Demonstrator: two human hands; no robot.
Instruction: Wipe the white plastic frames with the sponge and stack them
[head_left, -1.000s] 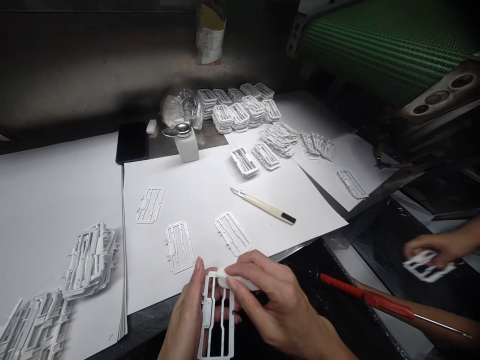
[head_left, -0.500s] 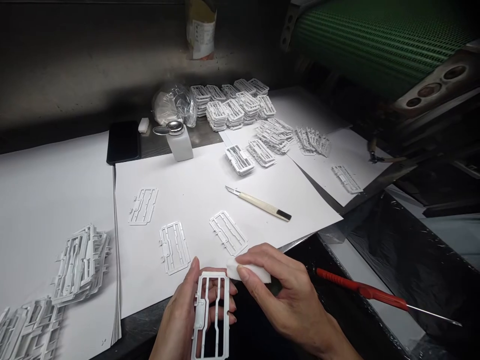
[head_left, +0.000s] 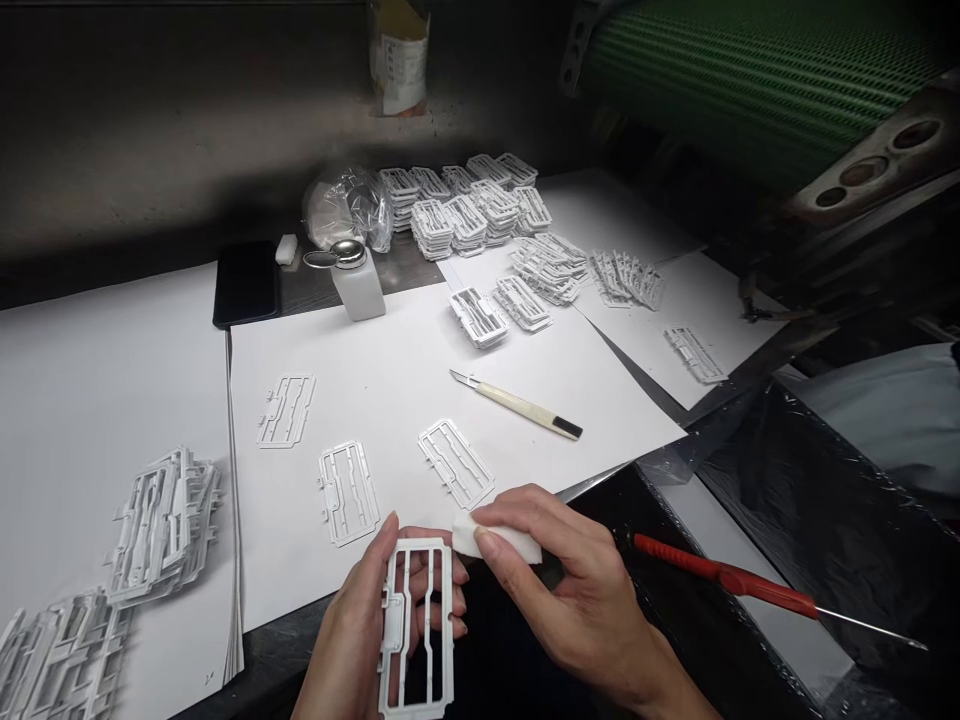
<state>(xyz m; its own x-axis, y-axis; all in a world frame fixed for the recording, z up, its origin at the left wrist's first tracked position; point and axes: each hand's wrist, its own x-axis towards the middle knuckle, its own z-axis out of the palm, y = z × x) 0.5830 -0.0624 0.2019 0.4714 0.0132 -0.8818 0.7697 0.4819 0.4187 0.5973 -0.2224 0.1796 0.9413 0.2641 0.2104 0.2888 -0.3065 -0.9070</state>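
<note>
My left hand [head_left: 360, 630] grips a white plastic frame part [head_left: 417, 628] by its left side, holding it upright near the table's front edge. My right hand [head_left: 570, 590] pinches a small white pad [head_left: 496, 542] beside the frame's top right corner. Three single frame parts lie flat on the white paper just beyond my hands: one [head_left: 456, 462] close to the pad, one [head_left: 348, 492] to its left, and one [head_left: 286, 410] farther left.
A craft knife [head_left: 517, 403] lies mid-table. A white dispenser bottle [head_left: 357, 281] and a dark phone [head_left: 245, 283] stand behind. Stacks of frames [head_left: 480, 215] fill the back; more piles [head_left: 161, 525] sit front left. A red-handled screwdriver [head_left: 750, 590] lies at right. A green conveyor [head_left: 757, 80] runs above.
My right hand moved the pad off the frame's top to its right corner. My left hand turned the frame slightly. Another person's hand holding a part at far right has left view.
</note>
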